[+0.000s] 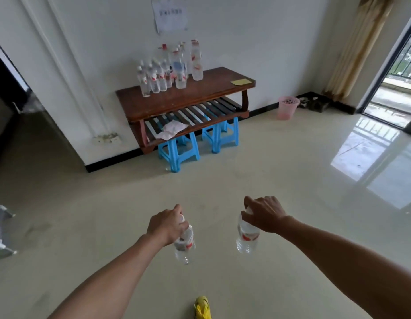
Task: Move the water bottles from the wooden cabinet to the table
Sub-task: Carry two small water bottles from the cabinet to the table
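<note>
A wooden worktop (200, 97) is seen against the white wall, and a cluster of water bottles (170, 70) is gathered on its left rear part. A yellow note (241, 82) is laid near its right edge. Crumpled paper (172, 130) is lodged on the slatted shelf beneath, and two blue stools (177, 150) are tucked under the worktop. A pink basket (287, 108) is placed on the floor to the right, near a glass door (395, 88).

The left hand (167, 224) is curled round the neck of one bottle (185, 246), which is hung upright below it. The right hand (264, 212) is clamped over the cap of a second bottle (247, 238), carried likewise. The two hands are held apart, well short of the worktop.

A broad stretch of pale floor (246, 171) is spread between the hands and the stools. The front of the worktop is shown as bare wood. A yellow shoe (201, 307) is seen at the bottom edge.
</note>
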`<state>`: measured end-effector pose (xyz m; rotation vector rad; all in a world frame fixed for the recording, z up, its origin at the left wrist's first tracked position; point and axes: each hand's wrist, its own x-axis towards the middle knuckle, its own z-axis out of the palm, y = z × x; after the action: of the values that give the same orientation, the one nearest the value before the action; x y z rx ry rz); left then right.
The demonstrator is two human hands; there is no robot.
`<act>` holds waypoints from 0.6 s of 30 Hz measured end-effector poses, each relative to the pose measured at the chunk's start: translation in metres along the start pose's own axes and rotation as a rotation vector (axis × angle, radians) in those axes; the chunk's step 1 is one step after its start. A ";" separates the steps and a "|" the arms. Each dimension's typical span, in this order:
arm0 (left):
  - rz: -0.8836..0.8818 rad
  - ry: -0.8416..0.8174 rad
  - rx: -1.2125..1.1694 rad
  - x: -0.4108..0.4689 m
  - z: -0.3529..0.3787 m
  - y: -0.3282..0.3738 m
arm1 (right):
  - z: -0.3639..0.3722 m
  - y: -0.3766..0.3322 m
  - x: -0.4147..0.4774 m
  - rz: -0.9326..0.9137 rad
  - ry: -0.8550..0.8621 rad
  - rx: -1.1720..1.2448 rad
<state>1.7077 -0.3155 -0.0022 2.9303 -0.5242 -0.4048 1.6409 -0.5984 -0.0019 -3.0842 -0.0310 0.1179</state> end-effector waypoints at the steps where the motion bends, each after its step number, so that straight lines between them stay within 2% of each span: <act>1: 0.005 -0.013 0.001 0.023 -0.007 -0.008 | -0.004 0.002 0.025 0.001 -0.007 0.001; 12: 0.029 0.105 0.007 0.289 -0.139 -0.045 | -0.067 0.051 0.294 0.063 0.152 0.063; 18: 0.020 0.117 -0.021 0.440 -0.167 -0.043 | -0.061 0.101 0.446 0.003 0.111 0.022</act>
<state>2.1663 -0.4185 0.0447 2.9038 -0.5297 -0.2331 2.0924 -0.6929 0.0191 -3.0633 -0.0206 -0.0519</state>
